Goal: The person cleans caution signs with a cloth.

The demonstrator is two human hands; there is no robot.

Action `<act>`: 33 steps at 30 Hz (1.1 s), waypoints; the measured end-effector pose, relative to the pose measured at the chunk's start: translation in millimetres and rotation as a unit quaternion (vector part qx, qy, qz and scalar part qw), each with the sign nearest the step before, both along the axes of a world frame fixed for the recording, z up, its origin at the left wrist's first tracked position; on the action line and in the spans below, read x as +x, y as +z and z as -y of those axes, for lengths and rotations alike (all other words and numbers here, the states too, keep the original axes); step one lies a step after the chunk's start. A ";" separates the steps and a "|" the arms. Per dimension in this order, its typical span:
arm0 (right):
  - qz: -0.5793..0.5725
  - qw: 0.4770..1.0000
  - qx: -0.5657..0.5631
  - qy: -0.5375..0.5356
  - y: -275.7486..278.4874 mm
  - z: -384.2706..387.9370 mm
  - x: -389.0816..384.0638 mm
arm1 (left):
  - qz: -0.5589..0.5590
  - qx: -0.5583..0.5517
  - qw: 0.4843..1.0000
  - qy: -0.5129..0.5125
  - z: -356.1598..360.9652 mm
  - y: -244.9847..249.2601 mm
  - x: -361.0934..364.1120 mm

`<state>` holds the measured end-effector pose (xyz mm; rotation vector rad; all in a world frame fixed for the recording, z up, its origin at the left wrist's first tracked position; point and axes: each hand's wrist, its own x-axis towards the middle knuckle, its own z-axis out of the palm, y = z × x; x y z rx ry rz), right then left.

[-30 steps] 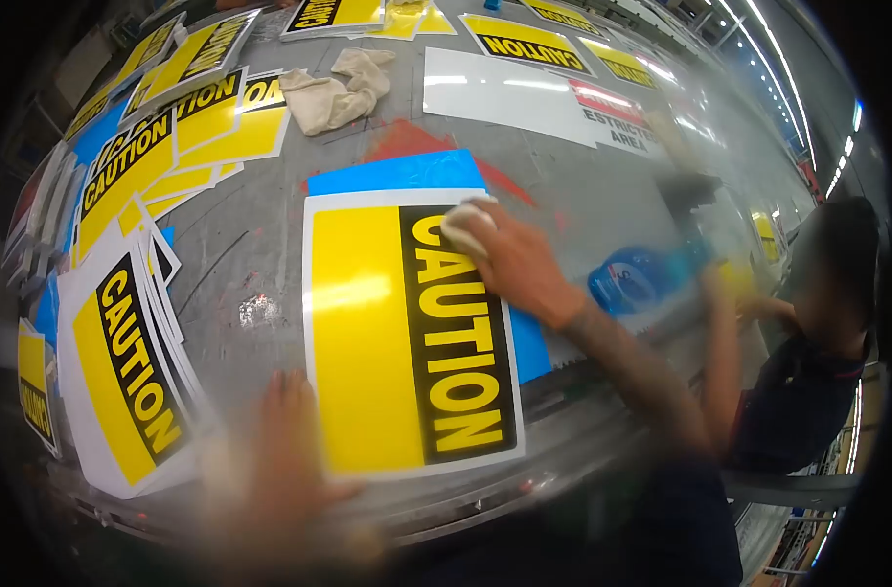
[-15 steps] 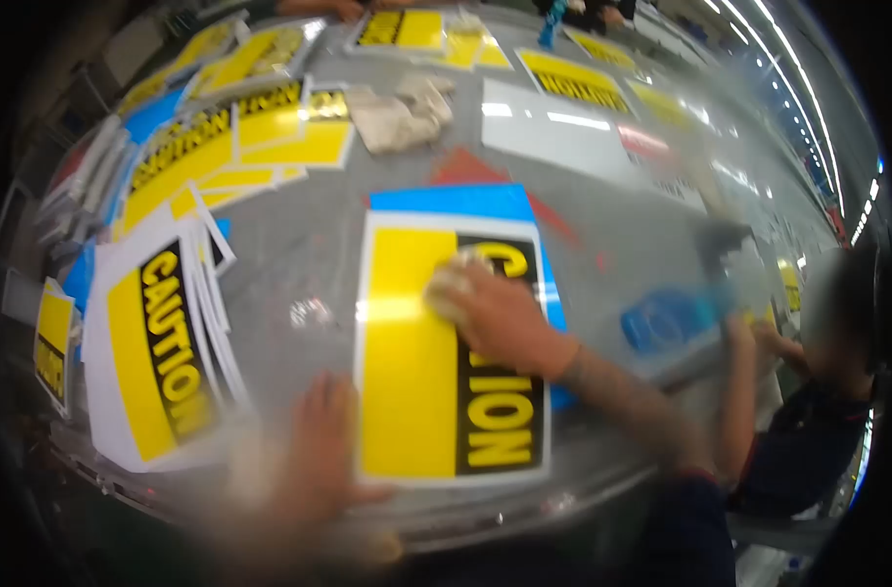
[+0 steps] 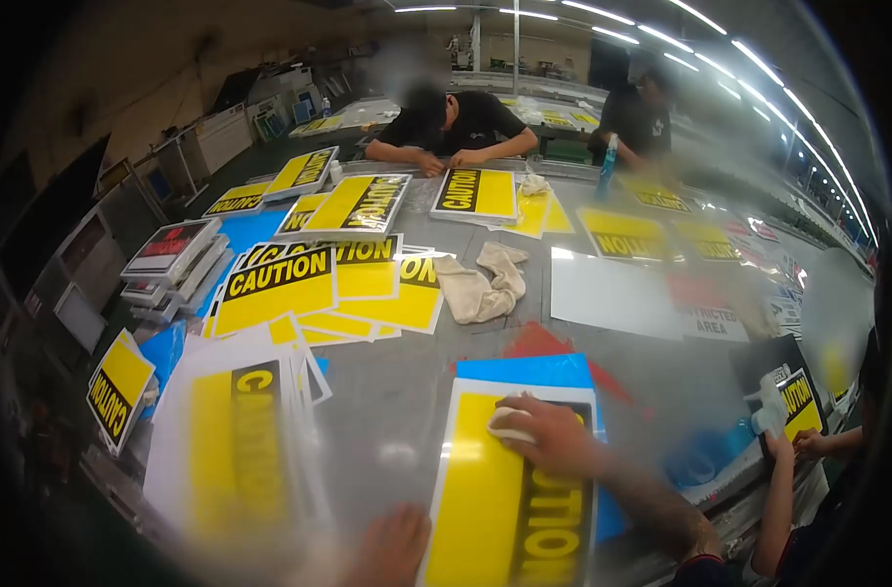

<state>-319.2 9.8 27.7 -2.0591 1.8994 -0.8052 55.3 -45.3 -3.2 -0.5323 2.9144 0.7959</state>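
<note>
A yellow and black CAUTION sign [image 3: 477, 479] lies in front of me over a blue sheet [image 3: 524, 370]. My right hand [image 3: 553, 435] is closed on a white rag [image 3: 510, 423], which touches the upper part of the sign. At the sign's lower left edge, my left hand [image 3: 392, 548] lies flat with its fingers stretched out, holding nothing. Left of it is a stack of white-bordered CAUTION signs [image 3: 211, 440], partly blurred. A beige cloth [image 3: 480, 284] lies crumpled beyond the sign.
More CAUTION signs [image 3: 279, 289] are spread and piled at the back left. A white sheet [image 3: 602, 293] and a RESTRICTED AREA sign [image 3: 705, 308] lie to the right. A blue bottle [image 3: 695, 460] is near the right edge. Co-workers [image 3: 456, 127] handle signs across and to the right.
The view has tilted up, showing co-workers and the room beyond. My right hand with the rag is still on the sign, now nearer its top edge. My left hand stays at the left edge.
</note>
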 end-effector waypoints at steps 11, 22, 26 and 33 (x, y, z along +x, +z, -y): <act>-0.069 0.997 -0.011 0.020 -27.3 5.7 -7.1 | -0.009 0.070 0.996 0.045 0.5 20.9 -11.7; -0.062 0.998 -0.009 0.002 -21.4 13.2 -7.6 | 0.078 0.057 0.995 0.034 3.8 24.3 -13.4; -0.039 0.991 0.031 0.120 -17.1 7.3 28.4 | 0.009 0.060 0.998 0.029 5.2 16.0 -5.6; -0.133 0.979 -0.010 0.155 -36.0 -5.1 35.1 | 0.006 -0.032 0.999 -0.017 6.8 1.6 -6.7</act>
